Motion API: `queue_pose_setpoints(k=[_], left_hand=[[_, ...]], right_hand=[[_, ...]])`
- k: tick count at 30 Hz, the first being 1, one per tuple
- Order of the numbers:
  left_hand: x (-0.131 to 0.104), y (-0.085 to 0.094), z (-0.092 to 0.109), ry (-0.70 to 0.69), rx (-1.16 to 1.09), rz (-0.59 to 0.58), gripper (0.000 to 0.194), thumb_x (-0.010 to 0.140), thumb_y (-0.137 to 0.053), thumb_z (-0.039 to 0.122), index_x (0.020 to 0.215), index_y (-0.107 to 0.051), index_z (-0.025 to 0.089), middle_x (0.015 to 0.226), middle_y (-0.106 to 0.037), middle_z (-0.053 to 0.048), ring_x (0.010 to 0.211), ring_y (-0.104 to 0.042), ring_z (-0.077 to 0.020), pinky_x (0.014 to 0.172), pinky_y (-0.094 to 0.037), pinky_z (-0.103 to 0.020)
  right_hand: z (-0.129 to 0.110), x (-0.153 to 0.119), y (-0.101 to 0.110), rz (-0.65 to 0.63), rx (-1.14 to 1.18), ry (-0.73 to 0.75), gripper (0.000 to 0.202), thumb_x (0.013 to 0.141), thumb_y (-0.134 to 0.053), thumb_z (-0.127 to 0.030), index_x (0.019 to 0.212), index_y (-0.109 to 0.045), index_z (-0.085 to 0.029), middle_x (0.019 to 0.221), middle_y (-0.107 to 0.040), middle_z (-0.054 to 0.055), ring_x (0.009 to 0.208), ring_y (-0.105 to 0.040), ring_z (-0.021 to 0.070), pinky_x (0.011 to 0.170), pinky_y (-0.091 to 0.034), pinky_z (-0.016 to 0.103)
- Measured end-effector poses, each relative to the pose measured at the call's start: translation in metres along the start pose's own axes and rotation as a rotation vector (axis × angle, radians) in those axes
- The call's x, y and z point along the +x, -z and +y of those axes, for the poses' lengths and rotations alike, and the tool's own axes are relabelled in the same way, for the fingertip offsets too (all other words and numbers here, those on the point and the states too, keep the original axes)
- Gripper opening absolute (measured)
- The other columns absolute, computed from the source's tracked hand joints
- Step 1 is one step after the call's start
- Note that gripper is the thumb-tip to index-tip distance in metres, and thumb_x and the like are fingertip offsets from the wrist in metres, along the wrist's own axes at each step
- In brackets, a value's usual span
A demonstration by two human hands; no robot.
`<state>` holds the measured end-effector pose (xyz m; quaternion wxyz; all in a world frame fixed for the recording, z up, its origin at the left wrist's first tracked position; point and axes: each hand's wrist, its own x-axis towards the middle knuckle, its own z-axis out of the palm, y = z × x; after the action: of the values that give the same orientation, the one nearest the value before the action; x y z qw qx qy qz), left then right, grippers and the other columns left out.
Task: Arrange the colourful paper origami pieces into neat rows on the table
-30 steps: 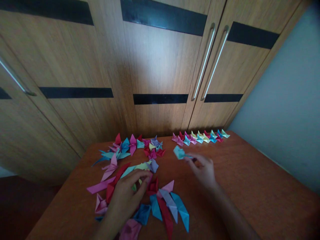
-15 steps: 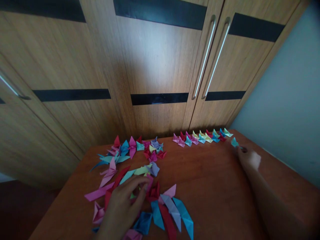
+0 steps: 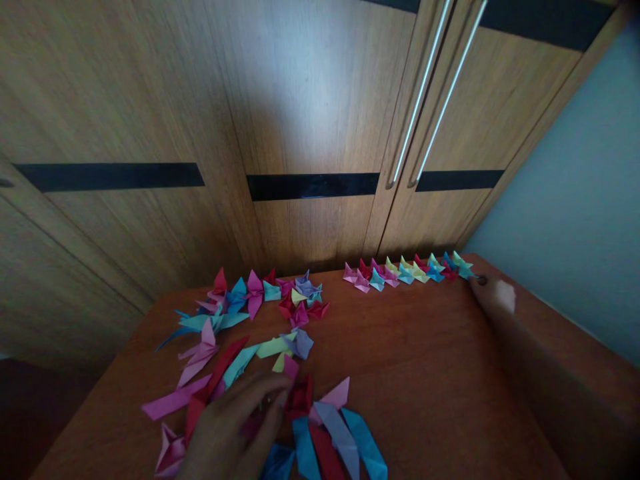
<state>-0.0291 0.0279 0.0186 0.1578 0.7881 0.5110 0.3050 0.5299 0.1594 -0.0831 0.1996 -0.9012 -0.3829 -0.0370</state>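
Note:
Thumb and forefinger of my left hand [image 3: 240,427] are closed on a pink paper piece [image 3: 291,368] within a loose pile of folded paper at the lower left. Right beside it sits a red folded paper box [image 3: 300,400]. At the far right my right hand [image 3: 493,293] pinches a light blue paper boat [image 3: 465,271] at the right end of a double row of small colourful paper boats [image 3: 405,272]. The boat touches or nearly touches its neighbours.
The brown table [image 3: 410,353] meets a wooden cabinet [image 3: 310,233] at its back edge and a pale wall [image 3: 575,233] on the right. Folded paper cranes [image 3: 254,293] stand at the back left. Long paper strips [image 3: 365,440] lie at the front.
My right hand has brought the light blue boat back and up against the row's right end. My left hand stays at the pile. The view has tilted down somewhat.

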Motion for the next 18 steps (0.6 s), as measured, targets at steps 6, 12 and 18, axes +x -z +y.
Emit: queue_pose_setpoints(k=[6, 12, 18], left_hand=[[-0.0022, -0.0002, 0.0013, -0.042, 0.021, 0.001, 0.014, 0.085, -0.054, 0.028, 0.093, -0.065, 0.030, 0.086, -0.073, 0.005, 0.075, -0.070, -0.0130, 0.066, -0.054, -0.016], [-0.0018, -0.0008, 0.0000, -0.060, 0.030, 0.013, 0.013, 0.085, -0.054, 0.028, 0.092, -0.065, 0.030, 0.087, -0.073, 0.005, 0.076, -0.070, -0.0130, 0.067, -0.055, -0.016], [0.0000, -0.0012, -0.0009, -0.086, 0.040, 0.027, 0.014, 0.085, -0.053, 0.027, 0.092, -0.065, 0.030, 0.087, -0.074, 0.005, 0.075, -0.070, -0.0130, 0.066, -0.055, -0.016]], right_hand=[[-0.0038, 0.0030, -0.0019, -0.012, 0.001, -0.013, 0.039, 0.081, -0.057, -0.041, 0.111, -0.068, -0.018, 0.099, -0.068, 0.019, 0.088, -0.058, 0.0265, 0.064, -0.032, 0.032], [-0.0073, 0.0045, -0.0017, -0.033, 0.034, -0.028, 0.041, 0.078, -0.060, -0.042, 0.107, -0.070, -0.016, 0.098, -0.066, 0.023, 0.080, -0.057, 0.0251, 0.061, -0.030, 0.033], [-0.0063, 0.0049, -0.0016, -0.025, 0.079, -0.024, 0.040, 0.076, -0.062, -0.041, 0.105, -0.071, -0.015, 0.096, -0.067, 0.022, 0.080, -0.057, 0.0245, 0.061, -0.029, 0.034]])
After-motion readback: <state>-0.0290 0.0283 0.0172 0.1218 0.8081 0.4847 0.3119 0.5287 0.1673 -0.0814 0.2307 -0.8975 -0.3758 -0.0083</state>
